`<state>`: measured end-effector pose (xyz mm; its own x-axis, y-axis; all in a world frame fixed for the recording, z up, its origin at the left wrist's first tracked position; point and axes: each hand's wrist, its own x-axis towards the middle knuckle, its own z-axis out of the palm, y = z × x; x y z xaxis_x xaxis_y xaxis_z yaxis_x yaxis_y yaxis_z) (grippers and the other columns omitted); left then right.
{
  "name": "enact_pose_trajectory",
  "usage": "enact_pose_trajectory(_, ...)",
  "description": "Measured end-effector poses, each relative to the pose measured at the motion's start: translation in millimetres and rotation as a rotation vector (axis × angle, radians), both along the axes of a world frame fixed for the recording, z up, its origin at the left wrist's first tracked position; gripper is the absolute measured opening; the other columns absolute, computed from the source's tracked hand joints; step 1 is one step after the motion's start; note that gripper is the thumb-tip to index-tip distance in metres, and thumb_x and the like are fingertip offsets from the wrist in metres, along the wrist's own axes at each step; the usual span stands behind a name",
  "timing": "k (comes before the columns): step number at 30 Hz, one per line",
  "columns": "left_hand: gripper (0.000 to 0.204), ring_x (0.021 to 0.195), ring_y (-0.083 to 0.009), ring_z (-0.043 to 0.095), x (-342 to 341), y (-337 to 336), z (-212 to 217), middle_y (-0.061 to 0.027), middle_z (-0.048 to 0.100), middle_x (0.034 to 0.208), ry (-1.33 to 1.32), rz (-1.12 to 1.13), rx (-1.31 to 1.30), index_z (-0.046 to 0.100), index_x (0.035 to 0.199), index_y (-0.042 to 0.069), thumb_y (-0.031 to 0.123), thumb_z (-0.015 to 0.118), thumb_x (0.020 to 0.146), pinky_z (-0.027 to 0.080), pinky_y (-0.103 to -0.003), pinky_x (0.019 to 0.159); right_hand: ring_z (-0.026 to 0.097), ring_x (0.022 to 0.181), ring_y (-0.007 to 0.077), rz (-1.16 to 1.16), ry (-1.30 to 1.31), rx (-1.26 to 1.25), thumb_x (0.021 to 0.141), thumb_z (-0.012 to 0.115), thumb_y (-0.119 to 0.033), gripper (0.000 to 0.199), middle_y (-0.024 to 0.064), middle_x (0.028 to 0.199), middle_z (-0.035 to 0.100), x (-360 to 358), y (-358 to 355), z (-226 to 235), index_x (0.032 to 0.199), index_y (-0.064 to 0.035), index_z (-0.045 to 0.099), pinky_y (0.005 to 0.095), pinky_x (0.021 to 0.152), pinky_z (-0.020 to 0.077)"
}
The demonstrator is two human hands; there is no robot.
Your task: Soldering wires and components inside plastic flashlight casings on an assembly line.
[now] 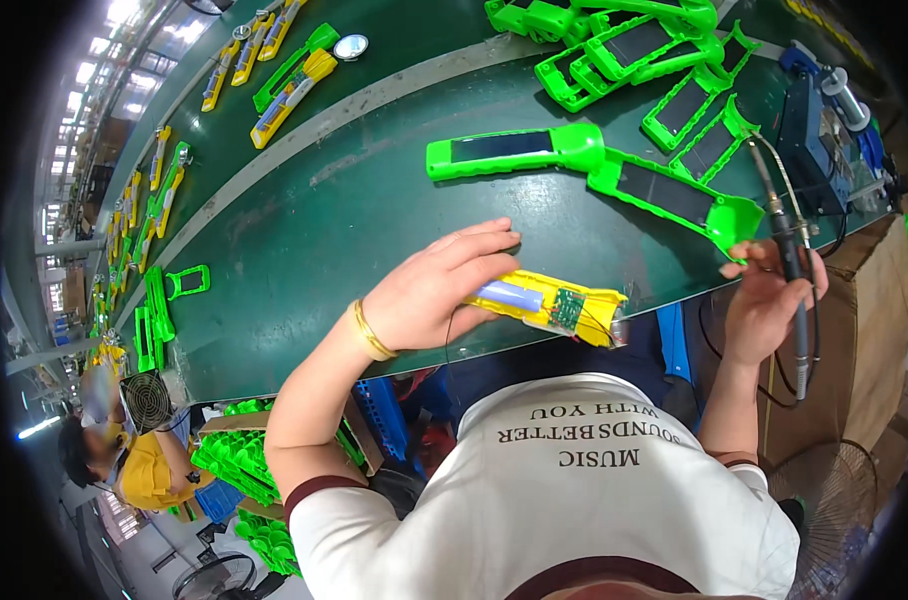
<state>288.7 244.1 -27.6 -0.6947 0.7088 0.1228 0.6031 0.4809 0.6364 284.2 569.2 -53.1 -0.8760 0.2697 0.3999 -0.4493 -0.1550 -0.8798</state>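
Observation:
My left hand [436,285] is closed around the handle end of a yellow flashlight housing half [602,312], which is tilted near the table's front edge. Inside it lie a blue-violet cylindrical battery [510,295] and a small green circuit board [569,308], with thin dark wires running along them. My right hand [764,310] grips a soldering iron [800,300] with its tip pointing up and away. The fingertips of that hand are beside the flared end of a green flashlight shell [664,192] with a dark panel; whether they touch it I cannot tell.
Another green shell [504,148] lies end to end with the first. More green shells [634,50] are heaped at the far right, near a blue soldering station [814,140] with a solder spool [846,98]. Yellow housings [292,100] lie beyond a grey strip. A co-worker [144,470] is at left.

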Motion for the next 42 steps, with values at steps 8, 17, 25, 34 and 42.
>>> enact_pose_trajectory(8,0.044,0.121,-0.0368,0.032,8,32,-3,-0.0191,0.038,0.127,0.079,-0.002,-0.061,0.055,0.106,0.004,0.017,0.068,0.067,0.023,-0.048,0.101,0.056,0.069,0.0212,0.238,-0.270,-0.220,0.091,0.037,-0.035,0.034,0.0129,0.082,0.053,-3,-22,-16,0.113,-0.0092,0.032,0.0285,0.049,0.0474)
enact_pose_trajectory(17,0.046,0.119,-0.0322,0.037,-4,10,-21,-0.0150,0.045,0.121,0.083,0.122,0.005,0.051,0.108,0.005,0.018,0.068,0.067,0.028,-0.046,0.099,0.058,0.078,0.0302,-0.102,0.106,0.062,0.088,0.038,-0.046,0.046,0.0197,0.093,0.054,-18,19,-3,0.115,-0.0107,0.028,0.0349,0.058,0.0519)
enact_pose_trajectory(25,0.045,0.115,-0.0297,0.043,5,21,-23,-0.0111,0.050,0.116,0.167,0.027,-0.001,0.054,0.108,0.004,0.016,0.067,0.067,0.031,-0.044,0.097,0.054,0.087,0.0252,-0.289,0.208,-0.071,0.082,0.032,-0.061,0.069,0.0137,0.094,0.057,-8,62,-11,0.103,0.0016,0.052,0.0336,0.066,0.0453)
enact_pose_trajectory(34,0.047,0.120,-0.0301,0.036,13,29,-21,-0.0113,0.045,0.124,0.293,0.167,0.043,0.056,0.107,0.007,0.022,0.066,0.064,0.021,-0.051,0.100,0.058,0.073,0.0240,0.304,-0.143,-0.240,0.091,0.029,-0.043,0.038,0.0171,0.092,0.054,-6,-14,-27,0.118,-0.0145,0.030,0.0286,0.053,0.0497)
enact_pose_trajectory(42,0.049,0.108,-0.0269,0.049,8,-22,-23,-0.0106,0.054,0.112,0.206,0.253,-0.148,0.051,0.113,0.008,0.024,0.066,0.070,0.027,-0.046,0.099,0.051,0.074,0.0205,0.334,-0.071,-0.101,0.089,0.042,-0.039,0.042,0.0126,0.093,0.051,-33,-39,-29,0.111,-0.0048,0.035,0.0280,0.059,0.0408)
